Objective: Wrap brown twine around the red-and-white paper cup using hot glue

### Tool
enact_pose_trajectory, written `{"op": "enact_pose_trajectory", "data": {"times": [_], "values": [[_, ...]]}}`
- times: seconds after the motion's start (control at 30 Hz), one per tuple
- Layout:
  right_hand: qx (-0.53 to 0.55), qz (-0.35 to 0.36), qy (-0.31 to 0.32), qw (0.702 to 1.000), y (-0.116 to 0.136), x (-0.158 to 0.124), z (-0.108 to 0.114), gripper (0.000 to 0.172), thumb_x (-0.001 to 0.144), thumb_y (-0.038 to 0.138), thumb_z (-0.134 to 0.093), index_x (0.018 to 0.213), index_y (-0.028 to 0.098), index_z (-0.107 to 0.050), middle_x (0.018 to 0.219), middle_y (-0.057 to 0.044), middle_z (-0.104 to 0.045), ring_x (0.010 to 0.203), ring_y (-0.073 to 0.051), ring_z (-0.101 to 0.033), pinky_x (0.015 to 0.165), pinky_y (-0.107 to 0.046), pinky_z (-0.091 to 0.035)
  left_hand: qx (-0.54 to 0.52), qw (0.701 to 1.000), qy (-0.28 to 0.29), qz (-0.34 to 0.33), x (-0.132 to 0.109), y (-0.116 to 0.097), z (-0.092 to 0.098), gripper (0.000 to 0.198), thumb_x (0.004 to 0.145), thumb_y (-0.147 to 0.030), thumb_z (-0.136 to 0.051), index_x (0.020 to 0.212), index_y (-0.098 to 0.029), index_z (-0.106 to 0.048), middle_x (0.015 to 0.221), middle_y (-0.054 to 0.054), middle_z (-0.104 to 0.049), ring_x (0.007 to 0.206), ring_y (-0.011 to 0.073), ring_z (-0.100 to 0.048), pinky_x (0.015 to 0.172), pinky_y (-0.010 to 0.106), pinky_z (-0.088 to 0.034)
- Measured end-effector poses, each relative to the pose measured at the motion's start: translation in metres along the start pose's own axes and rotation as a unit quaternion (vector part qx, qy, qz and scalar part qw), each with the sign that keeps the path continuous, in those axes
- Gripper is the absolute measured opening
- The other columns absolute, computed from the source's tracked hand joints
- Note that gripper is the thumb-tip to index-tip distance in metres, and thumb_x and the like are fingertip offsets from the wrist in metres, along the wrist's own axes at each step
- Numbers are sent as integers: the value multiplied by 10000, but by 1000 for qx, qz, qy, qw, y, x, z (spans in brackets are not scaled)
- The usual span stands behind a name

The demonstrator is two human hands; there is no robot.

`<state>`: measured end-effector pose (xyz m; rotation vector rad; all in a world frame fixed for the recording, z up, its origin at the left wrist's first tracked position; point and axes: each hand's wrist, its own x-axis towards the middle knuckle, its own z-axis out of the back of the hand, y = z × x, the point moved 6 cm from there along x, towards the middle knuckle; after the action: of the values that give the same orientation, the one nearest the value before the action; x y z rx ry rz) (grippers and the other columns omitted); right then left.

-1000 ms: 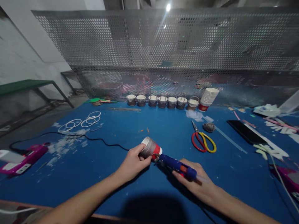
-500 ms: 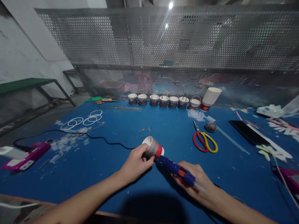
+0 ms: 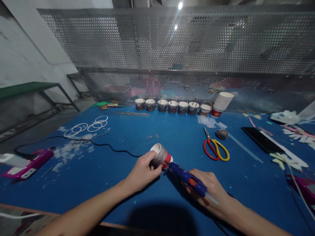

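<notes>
My left hand point(image 3: 141, 172) is closed around a paper cup point(image 3: 161, 154) that lies on its side, grey-wrapped with a red band at its base, white rim pointing away. My right hand point(image 3: 209, 186) grips a blue glue gun point(image 3: 187, 178) with an orange trigger. Its nozzle touches the cup near the red band. Both hands rest low over the blue table point(image 3: 172, 141).
A row of several wrapped cups point(image 3: 172, 106) and a stack of white cups point(image 3: 221, 103) stand at the back by the perforated metal screen. Red-and-yellow scissors point(image 3: 216, 149), a black phone point(image 3: 262, 139), white rings point(image 3: 86, 126), a black cord point(image 3: 98, 144) and a pink device point(image 3: 27, 164) lie around.
The glue gun's nozzle stays at the cup's base while my right hand shifts slightly. The view has tilted a little; nothing else has moved.
</notes>
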<state>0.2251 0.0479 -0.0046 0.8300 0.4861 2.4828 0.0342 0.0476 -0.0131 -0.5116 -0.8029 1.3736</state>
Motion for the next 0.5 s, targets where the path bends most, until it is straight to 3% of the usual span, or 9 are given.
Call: {"op": "enact_pose_trajectory", "data": {"times": [0.5], "values": [[39,-17,5,999,2,3,5,197,893,215,-438,744,165,-556,587,-18,-587,452,-105,-494,449,-212,-357,-16,1000,17,-20,2,-4,3,73,713,-197,-512,682,-197,-446,623,-60,-430,530,89,-410,491,204,-332]]}}
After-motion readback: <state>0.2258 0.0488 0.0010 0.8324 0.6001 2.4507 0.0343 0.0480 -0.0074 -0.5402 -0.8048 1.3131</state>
